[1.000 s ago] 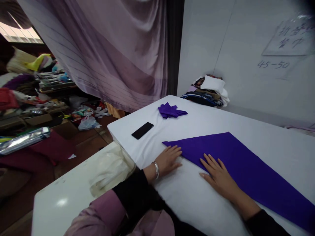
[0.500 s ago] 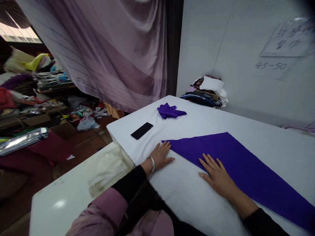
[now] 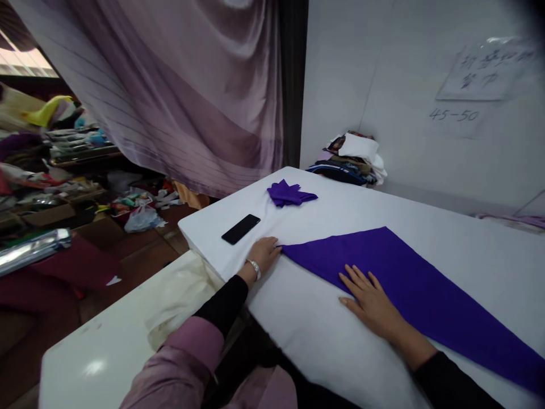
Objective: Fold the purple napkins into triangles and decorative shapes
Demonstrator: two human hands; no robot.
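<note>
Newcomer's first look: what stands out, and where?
The large purple cloth, flat on the white table, with the left hand at its pointed left end and the right hand at its near edge. A purple bundle and black phone lie farther off; a mauve curtain hangs behind.

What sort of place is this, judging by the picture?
Probably a cluttered workroom or storeroom: a white cloth-covered table bearing flat purple cloth, a multicoloured pile of textiles beyond it, and a brown cardboard box at left.
</note>
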